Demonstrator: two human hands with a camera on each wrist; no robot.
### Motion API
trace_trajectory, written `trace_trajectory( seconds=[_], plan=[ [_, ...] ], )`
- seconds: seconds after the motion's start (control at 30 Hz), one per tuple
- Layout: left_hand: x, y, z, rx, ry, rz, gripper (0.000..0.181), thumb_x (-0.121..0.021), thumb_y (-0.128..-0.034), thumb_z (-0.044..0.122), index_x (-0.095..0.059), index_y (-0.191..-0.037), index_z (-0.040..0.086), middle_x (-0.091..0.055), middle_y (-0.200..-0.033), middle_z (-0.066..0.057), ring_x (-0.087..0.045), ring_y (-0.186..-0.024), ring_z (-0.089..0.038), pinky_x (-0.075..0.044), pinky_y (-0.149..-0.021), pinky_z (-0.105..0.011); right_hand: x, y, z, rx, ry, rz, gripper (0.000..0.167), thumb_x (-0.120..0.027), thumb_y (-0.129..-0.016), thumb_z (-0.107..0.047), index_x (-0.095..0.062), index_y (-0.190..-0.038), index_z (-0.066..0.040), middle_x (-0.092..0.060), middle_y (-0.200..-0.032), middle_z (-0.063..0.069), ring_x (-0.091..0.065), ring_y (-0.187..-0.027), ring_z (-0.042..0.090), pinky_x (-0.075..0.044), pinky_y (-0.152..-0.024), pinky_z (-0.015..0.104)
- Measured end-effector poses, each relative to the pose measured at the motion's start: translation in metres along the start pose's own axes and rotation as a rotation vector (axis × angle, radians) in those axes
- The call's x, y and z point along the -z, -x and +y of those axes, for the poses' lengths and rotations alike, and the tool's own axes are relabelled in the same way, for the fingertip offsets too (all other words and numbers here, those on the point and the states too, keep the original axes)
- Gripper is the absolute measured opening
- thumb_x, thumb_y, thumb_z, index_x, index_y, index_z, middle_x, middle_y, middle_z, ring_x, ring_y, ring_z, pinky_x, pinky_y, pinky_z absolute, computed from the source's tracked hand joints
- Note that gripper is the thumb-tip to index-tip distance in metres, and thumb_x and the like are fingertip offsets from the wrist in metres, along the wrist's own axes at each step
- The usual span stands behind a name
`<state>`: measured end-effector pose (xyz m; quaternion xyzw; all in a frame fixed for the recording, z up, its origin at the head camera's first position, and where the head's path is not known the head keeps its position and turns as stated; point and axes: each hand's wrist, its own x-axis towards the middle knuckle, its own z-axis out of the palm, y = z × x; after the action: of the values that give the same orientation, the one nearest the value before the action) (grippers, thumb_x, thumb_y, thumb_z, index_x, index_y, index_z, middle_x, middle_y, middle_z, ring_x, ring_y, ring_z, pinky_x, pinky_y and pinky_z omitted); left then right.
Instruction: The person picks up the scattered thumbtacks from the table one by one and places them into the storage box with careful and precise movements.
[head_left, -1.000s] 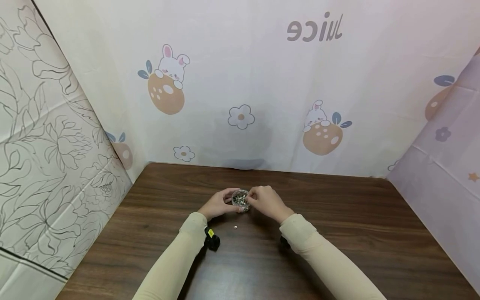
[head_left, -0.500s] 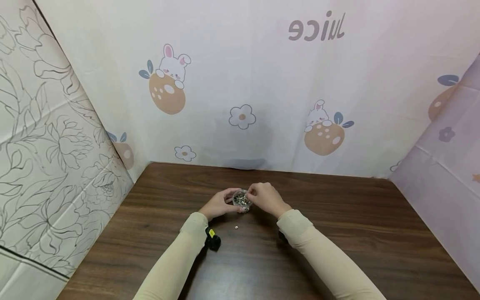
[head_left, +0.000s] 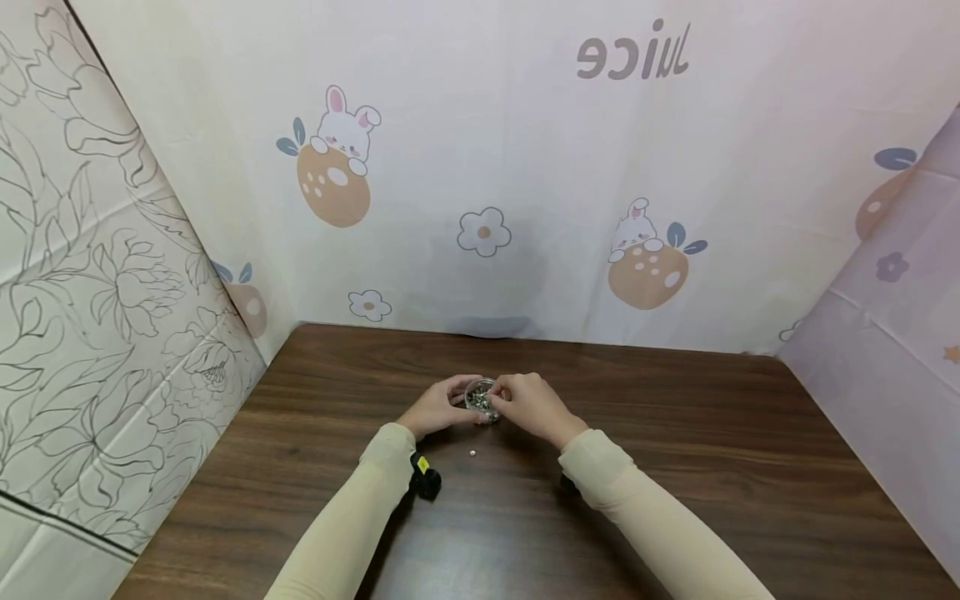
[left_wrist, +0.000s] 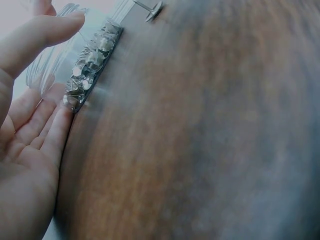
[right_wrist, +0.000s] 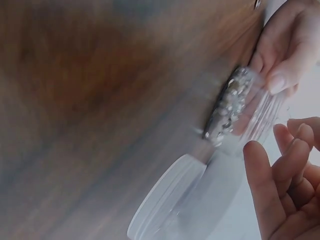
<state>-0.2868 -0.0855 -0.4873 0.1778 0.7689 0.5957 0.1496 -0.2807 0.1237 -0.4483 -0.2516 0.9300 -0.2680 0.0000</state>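
Observation:
A small clear plastic jar (head_left: 480, 410) stands uncapped on the table, with many metal thumbtacks (left_wrist: 90, 67) heaped in its bottom. My left hand (head_left: 438, 408) holds it from the left, thumb on the near side and fingers round the far side. Over the jar's mouth is my right hand (head_left: 534, 406), its fingers bent and the fingertips at the opening. Whether they pinch a tack is too small to tell, also in the right wrist view, where the hand (right_wrist: 287, 180) hovers beside the rim. One loose thumbtack (head_left: 472, 453) lies on the table in front of the jar.
A clear round container with a whitish rim (right_wrist: 160, 195) lies close to the jar in the right wrist view; my right hand hides it in the head view. The brown wooden table (head_left: 675, 417) meets a printed curtain (head_left: 420, 167) at the back.
My right hand lifts slightly away from the jar's mouth, then comes back down to it. The left hand, the jar and the loose thumbtack stay in place.

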Motion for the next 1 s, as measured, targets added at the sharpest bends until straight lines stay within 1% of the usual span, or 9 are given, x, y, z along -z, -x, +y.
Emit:
trace_trajectory(
  seconds=[0.1, 0.2, 0.27, 0.37, 0.47, 0.63, 0.73, 0.83, 1.0],
  plan=[
    [0.001, -0.006, -0.009, -0.004, -0.007, 0.002, 0.07, -0.081, -0.087, 0.017, -0.048, -0.149, 0.013, -0.049, -0.148, -0.01, -0.045, -0.137, -0.031, -0.04, -0.11, -0.049, 0.0, 0.006, -0.004, 0.037, 0.035, 0.008, 0.01, -0.066, -0.098, -0.017, -0.075, -0.097, -0.012, -0.063, -0.069, -0.008, -0.051, -0.052, 0.004, -0.045, -0.049, 0.024],
    [0.003, -0.011, -0.019, -0.007, -0.02, -0.001, 0.071, -0.082, -0.0868, 0.019, -0.049, -0.149, 0.016, -0.05, -0.147, -0.005, -0.047, -0.136, -0.026, -0.042, -0.109, -0.044, 0.0, 0.01, -0.007, 0.081, 0.072, 0.017, 0.008, -0.069, -0.097, -0.019, -0.075, -0.094, -0.015, -0.065, -0.072, -0.009, -0.053, -0.056, 0.001, -0.047, -0.051, 0.022],
    [0.005, -0.013, -0.022, -0.009, -0.036, -0.004, 0.071, -0.082, -0.0867, 0.021, -0.049, -0.149, 0.019, -0.049, -0.147, -0.003, -0.047, -0.136, -0.023, -0.043, -0.109, -0.04, -0.001, 0.012, -0.008, 0.105, 0.065, 0.007, 0.008, -0.069, -0.097, -0.02, -0.075, -0.093, -0.016, -0.066, -0.073, -0.009, -0.054, -0.057, 0.0, -0.049, -0.053, 0.022],
    [0.006, -0.015, -0.025, -0.015, -0.05, -0.006, 0.069, -0.082, -0.087, 0.022, -0.05, -0.148, 0.021, -0.049, -0.148, -0.001, -0.046, -0.137, -0.023, -0.043, -0.109, -0.038, -0.003, 0.015, -0.009, 0.137, 0.024, -0.033, 0.009, -0.069, -0.097, -0.02, -0.074, -0.092, -0.015, -0.065, -0.071, -0.01, -0.054, -0.054, 0.0, -0.049, -0.052, 0.022],
    [0.007, -0.016, -0.027, -0.027, -0.047, -0.005, 0.066, -0.081, -0.088, 0.019, -0.051, -0.147, 0.019, -0.05, -0.147, -0.003, -0.045, -0.137, -0.026, -0.042, -0.11, -0.039, -0.007, 0.019, -0.011, 0.178, -0.022, -0.084, 0.008, -0.069, -0.097, -0.017, -0.073, -0.09, -0.014, -0.062, -0.069, -0.012, -0.052, -0.053, 0.0, -0.048, -0.051, 0.022],
    [0.006, -0.017, -0.027, -0.053, -0.04, -0.005, 0.063, -0.078, -0.0895, 0.012, -0.052, -0.147, 0.016, -0.052, -0.145, -0.007, -0.047, -0.135, -0.027, -0.04, -0.111, -0.039, -0.016, 0.022, -0.015, 0.249, -0.048, -0.153, 0.007, -0.07, -0.095, -0.011, -0.073, -0.089, -0.013, -0.061, -0.067, -0.014, -0.05, -0.054, -0.001, -0.047, -0.053, 0.021],
    [0.005, -0.017, -0.027, -0.06, -0.032, -0.007, 0.063, -0.078, -0.0896, 0.011, -0.052, -0.146, 0.015, -0.052, -0.144, -0.007, -0.048, -0.134, -0.026, -0.04, -0.112, -0.039, -0.021, 0.024, -0.018, 0.258, -0.049, -0.198, 0.006, -0.07, -0.095, -0.01, -0.073, -0.09, -0.012, -0.059, -0.066, -0.013, -0.05, -0.053, -0.001, -0.046, -0.052, 0.02],
    [0.004, -0.017, -0.029, -0.051, -0.019, -0.011, 0.064, -0.079, -0.089, 0.013, -0.051, -0.147, 0.016, -0.052, -0.144, -0.005, -0.049, -0.134, -0.024, -0.042, -0.11, -0.038, -0.025, 0.025, -0.018, 0.247, -0.042, -0.227, 0.005, -0.071, -0.095, -0.012, -0.073, -0.091, -0.01, -0.057, -0.066, -0.013, -0.049, -0.053, 0.0, -0.046, -0.052, 0.02],
    [0.005, -0.017, -0.032, -0.038, -0.005, -0.014, 0.066, -0.081, -0.088, 0.015, -0.051, -0.147, 0.017, -0.052, -0.145, -0.005, -0.049, -0.133, -0.026, -0.045, -0.107, -0.04, -0.029, 0.024, -0.018, 0.223, -0.021, -0.237, 0.007, -0.072, -0.094, -0.013, -0.073, -0.09, -0.008, -0.057, -0.067, -0.012, -0.051, -0.056, 0.0, -0.047, -0.054, 0.02]
  ],
)
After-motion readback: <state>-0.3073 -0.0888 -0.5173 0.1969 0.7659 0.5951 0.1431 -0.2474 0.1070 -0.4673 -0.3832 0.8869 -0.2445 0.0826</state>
